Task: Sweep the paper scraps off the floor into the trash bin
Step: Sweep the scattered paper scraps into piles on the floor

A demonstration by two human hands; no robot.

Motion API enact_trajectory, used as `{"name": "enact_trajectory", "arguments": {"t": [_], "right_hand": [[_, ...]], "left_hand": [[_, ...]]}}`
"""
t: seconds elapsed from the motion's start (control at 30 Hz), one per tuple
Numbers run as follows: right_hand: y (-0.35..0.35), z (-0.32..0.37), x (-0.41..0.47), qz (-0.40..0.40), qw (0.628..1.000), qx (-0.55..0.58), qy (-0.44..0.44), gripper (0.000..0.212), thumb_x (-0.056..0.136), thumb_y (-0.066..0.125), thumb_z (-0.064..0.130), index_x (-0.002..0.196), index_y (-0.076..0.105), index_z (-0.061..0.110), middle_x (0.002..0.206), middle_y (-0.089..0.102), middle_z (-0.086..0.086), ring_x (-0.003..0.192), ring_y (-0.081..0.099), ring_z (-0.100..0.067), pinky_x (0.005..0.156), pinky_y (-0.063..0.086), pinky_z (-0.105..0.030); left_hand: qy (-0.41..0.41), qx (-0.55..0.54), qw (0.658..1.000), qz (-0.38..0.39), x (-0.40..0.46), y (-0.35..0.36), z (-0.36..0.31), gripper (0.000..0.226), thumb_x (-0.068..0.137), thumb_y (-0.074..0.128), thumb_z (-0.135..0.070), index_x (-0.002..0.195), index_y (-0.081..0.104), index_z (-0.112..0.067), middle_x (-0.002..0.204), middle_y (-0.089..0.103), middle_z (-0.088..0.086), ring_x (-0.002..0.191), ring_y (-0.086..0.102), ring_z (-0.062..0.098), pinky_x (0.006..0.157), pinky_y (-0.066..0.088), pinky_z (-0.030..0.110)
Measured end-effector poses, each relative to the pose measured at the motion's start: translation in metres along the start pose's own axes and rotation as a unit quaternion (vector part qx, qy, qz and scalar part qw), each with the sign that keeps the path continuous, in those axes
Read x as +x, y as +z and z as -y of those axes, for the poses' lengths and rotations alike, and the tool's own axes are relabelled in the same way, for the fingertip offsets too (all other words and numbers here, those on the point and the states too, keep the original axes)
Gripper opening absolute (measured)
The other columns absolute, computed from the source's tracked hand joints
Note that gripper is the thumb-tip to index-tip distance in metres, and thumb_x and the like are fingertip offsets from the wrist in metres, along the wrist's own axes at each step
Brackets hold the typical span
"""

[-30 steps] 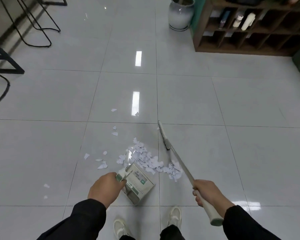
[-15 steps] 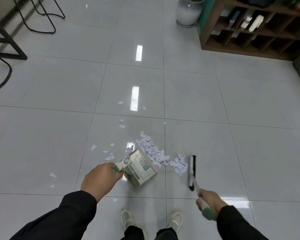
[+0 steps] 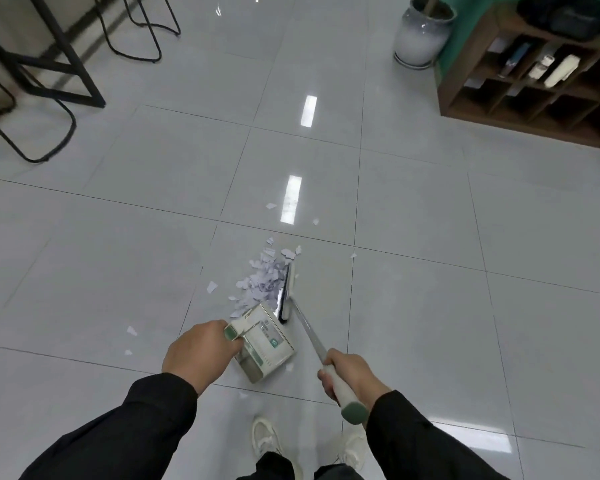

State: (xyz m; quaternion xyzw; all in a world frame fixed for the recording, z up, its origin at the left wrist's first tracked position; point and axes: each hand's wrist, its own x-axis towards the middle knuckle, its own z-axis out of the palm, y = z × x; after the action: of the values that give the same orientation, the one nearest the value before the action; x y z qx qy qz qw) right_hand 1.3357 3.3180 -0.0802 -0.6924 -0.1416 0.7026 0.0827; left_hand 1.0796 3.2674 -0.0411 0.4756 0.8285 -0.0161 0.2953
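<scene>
Two white sneakers [image 3: 267, 441] stand at the bottom of the view on the grey tiled floor [image 3: 118, 254]. Above them we see both arms in dark sleeves [image 3: 125, 431]. Our left hand [image 3: 200, 355] is curled round the green-tipped handle of the metal dustpan [image 3: 267, 344], which is tipped onto the floor with its mouth facing the scraps. Our right hand [image 3: 350, 375] is wrapped round the pale grip of the broom [image 3: 307, 332]; the green end cap projects below the fist. The metal shaft runs up and left to the narrow broom head [image 3: 287, 292], which lies on the floor just beside the dustpan's far right corner.

The paper scraps [image 3: 262, 282] sit in a dense pile against the left side of the broom head, directly beyond the dustpan mouth and touching it. Loose scraps lie apart from the pile: several to the left of the left hand, some beyond the pile, and one to the right of the broom head.

Farther off, black metal furniture legs [image 3: 59, 74] stand at upper left. At upper right, a grey ceramic pot [image 3: 418, 36] stands just beside a brown wooden cubby shelf [image 3: 520, 98].
</scene>
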Motion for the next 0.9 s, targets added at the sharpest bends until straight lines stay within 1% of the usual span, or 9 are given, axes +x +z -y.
{"name": "enact_trajectory", "arguments": {"t": [0.1,0.2,0.33,0.43,0.53,0.63,0.8,0.83,0.9], "right_hand": [[-0.006,0.008,-0.012,-0.002,1.0,-0.014,-0.008,0.007,0.087,0.048,0.0,0.09,0.053,-0.003,0.066,0.054,-0.017,0.038,0.042,-0.019,0.038,0.039,-0.02],[-0.026,0.015,-0.021,-0.026,0.998,-0.044,-0.027,0.008,0.086,0.048,-0.001,0.087,0.055,-0.004,0.065,0.054,-0.017,0.039,0.041,-0.019,0.037,0.039,-0.021],[-0.065,0.037,-0.026,-0.063,0.996,-0.04,-0.049,0.008,0.088,0.047,-0.001,0.087,0.055,-0.004,0.064,0.053,-0.017,0.04,0.04,-0.02,0.036,0.038,-0.022],[-0.098,0.068,-0.019,-0.095,0.992,-0.048,-0.072,0.008,0.09,0.048,0.0,0.085,0.054,-0.004,0.064,0.053,-0.019,0.039,0.041,-0.021,0.036,0.039,-0.022],[-0.136,0.107,0.002,-0.124,0.986,-0.063,-0.09,0.011,0.092,0.05,0.0,0.087,0.055,-0.009,0.064,0.054,-0.02,0.037,0.044,-0.022,0.036,0.041,-0.022],[-0.17,0.151,0.029,-0.147,0.982,-0.074,-0.092,0.012,0.092,0.05,0.001,0.088,0.055,-0.01,0.068,0.055,-0.022,0.037,0.047,-0.022,0.037,0.044,-0.023],[-0.208,0.246,0.101,-0.135,0.982,-0.116,-0.061,0.013,0.092,0.048,0.007,0.094,0.053,-0.006,0.059,0.055,-0.02,0.041,0.047,-0.024,0.043,0.042,-0.027],[-0.2,0.244,0.101,-0.125,0.985,-0.102,-0.062,0.012,0.093,0.047,0.006,0.093,0.052,-0.004,0.058,0.054,-0.019,0.041,0.047,-0.023,0.042,0.042,-0.026],[-0.194,0.288,0.131,-0.092,0.989,-0.108,-0.037,0.009,0.095,0.046,0.004,0.092,0.051,-0.002,0.065,0.054,-0.019,0.04,0.047,-0.022,0.04,0.042,-0.024]], "left_hand": [[-0.012,-0.011,1.0,-0.003,0.002,-0.007,0.005,0.035,0.095,0.057,-0.052,0.071,0.052,-0.026,0.072,0.06,-0.007,0.067,0.058,0.016,0.055,0.039,0.028],[-0.017,-0.027,0.999,-0.008,0.006,-0.013,-0.003,0.033,0.094,0.057,-0.053,0.076,0.056,-0.025,0.074,0.061,-0.007,0.069,0.06,0.017,0.057,0.04,0.028],[-0.017,-0.037,0.999,-0.001,0.014,-0.016,-0.02,0.03,0.095,0.057,-0.051,0.081,0.061,-0.025,0.076,0.063,-0.007,0.07,0.059,0.015,0.057,0.041,0.027],[-0.019,-0.047,0.999,-0.004,0.025,-0.017,-0.041,0.03,0.095,0.056,-0.052,0.081,0.061,-0.026,0.078,0.063,-0.006,0.074,0.062,0.018,0.06,0.044,0.027],[-0.028,-0.068,0.997,-0.006,0.042,-0.017,-0.068,0.035,0.095,0.054,-0.051,0.071,0.053,-0.025,0.075,0.063,-0.006,0.071,0.06,0.018,0.058,0.042,0.028],[-0.044,-0.086,0.995,-0.004,0.061,-0.017,-0.101,0.037,0.095,0.055,-0.055,0.073,0.055,-0.026,0.075,0.063,-0.007,0.07,0.06,0.016,0.058,0.042,0.028],[-0.086,-0.1,0.991,-0.012,0.119,-0.01,-0.17,0.042,0.093,0.054,-0.062,0.077,0.061,-0.025,0.075,0.065,-0.007,0.072,0.062,0.015,0.064,0.051,0.031],[-0.09,-0.1,0.991,-0.009,0.113,-0.014,-0.172,0.043,0.093,0.054,-0.063,0.076,0.061,-0.025,0.074,0.065,-0.007,0.071,0.062,0.014,0.063,0.05,0.03],[-0.118,-0.101,0.988,-0.014,0.143,-0.013,-0.205,0.042,0.093,0.054,-0.064,0.073,0.058,-0.027,0.072,0.064,-0.008,0.068,0.06,0.013,0.058,0.044,0.028]]}}
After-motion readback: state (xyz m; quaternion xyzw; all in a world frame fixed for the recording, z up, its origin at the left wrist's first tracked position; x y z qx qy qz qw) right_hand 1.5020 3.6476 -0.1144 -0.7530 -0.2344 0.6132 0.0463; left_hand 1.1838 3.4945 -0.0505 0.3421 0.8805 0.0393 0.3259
